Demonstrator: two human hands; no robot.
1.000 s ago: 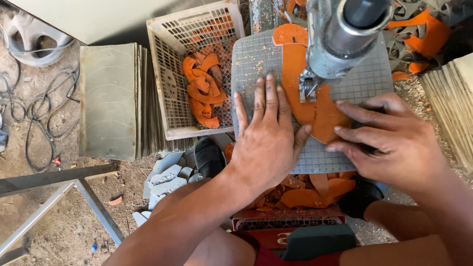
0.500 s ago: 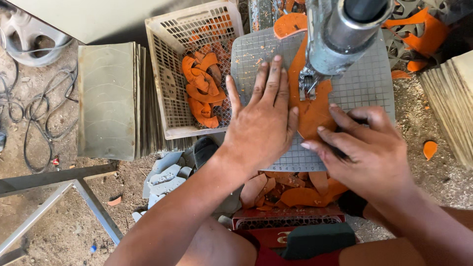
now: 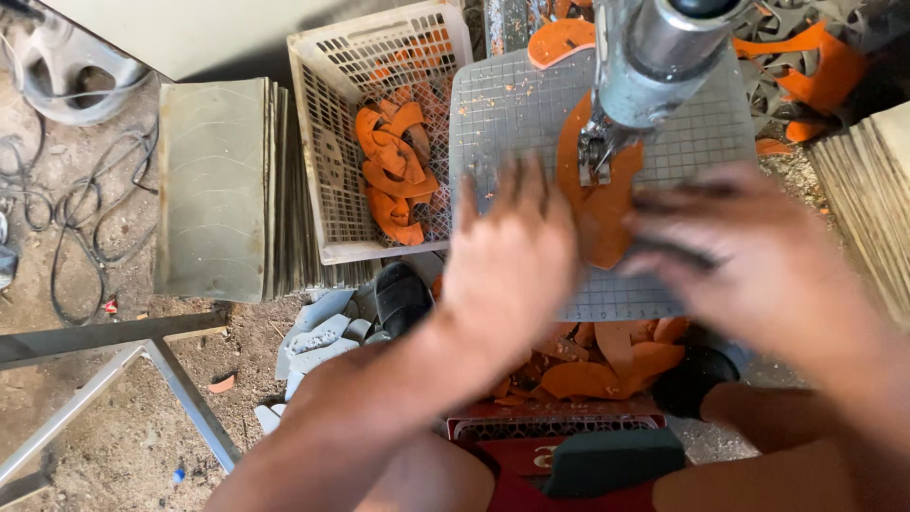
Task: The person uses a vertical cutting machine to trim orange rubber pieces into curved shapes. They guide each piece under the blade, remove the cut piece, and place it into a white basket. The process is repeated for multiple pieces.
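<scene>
Cutting is the step in hand, by the look of it: an orange sheet point(image 3: 599, 204) lies flat on the gridded saw table point(image 3: 512, 114), straight under the grey machine head point(image 3: 654, 66), whose lower tip meets the sheet near its middle. The left hand point(image 3: 507, 261) lies palm down on the table with fingers spread, touching the sheet's left edge and gripping nothing. The right hand point(image 3: 749, 256) is too blurred to tell how far it is open; it seems to press flat on the sheet's right side, and I cannot say whether it grips anything. Left of the table a pale plastic crate point(image 3: 313, 142) holds curved orange cut pieces point(image 3: 391, 175), and more orange offcuts point(image 3: 597, 365) lie below the table's near edge. A stack of grey sheets point(image 3: 213, 190) stands left of the crate. As I judge it, the next move calls for steering the sheet steadily with both hands along the curve, fingers kept well clear of the blade.
</scene>
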